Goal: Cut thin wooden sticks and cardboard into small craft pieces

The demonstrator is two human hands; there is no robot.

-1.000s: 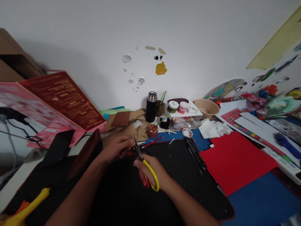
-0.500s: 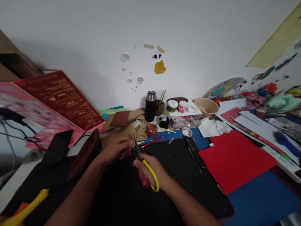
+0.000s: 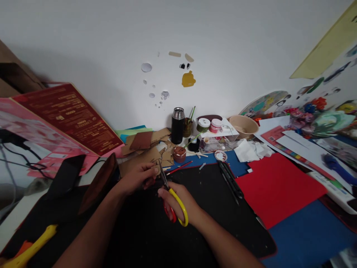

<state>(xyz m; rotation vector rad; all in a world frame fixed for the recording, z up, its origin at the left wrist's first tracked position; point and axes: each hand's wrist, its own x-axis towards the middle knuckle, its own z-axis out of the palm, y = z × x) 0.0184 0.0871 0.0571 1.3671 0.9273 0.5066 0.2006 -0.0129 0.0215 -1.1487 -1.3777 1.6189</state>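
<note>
My left hand (image 3: 141,176) is closed, pinching a small piece of brown cardboard (image 3: 157,170) between thumb and fingers. In my right hand (image 3: 178,199) are scissors (image 3: 180,208) with one yellow and one red handle loop. Their blades point up and left, with the tips beside the cardboard piece; whether they touch it is too small to tell. Both hands are over the black mat (image 3: 156,238). Just behind them lie brown cardboard scraps (image 3: 145,158).
Behind the hands stand a black thermos (image 3: 177,126), a brown paint jar (image 3: 179,154) and other paint jars. A black cutter (image 3: 230,178) and a red sheet (image 3: 279,190) lie to the right. A brown pouch (image 3: 99,184) and black phone (image 3: 65,176) are left.
The camera view has shifted slightly. Both hands keep nearly the same pose, with the scissors beside the cardboard piece.
</note>
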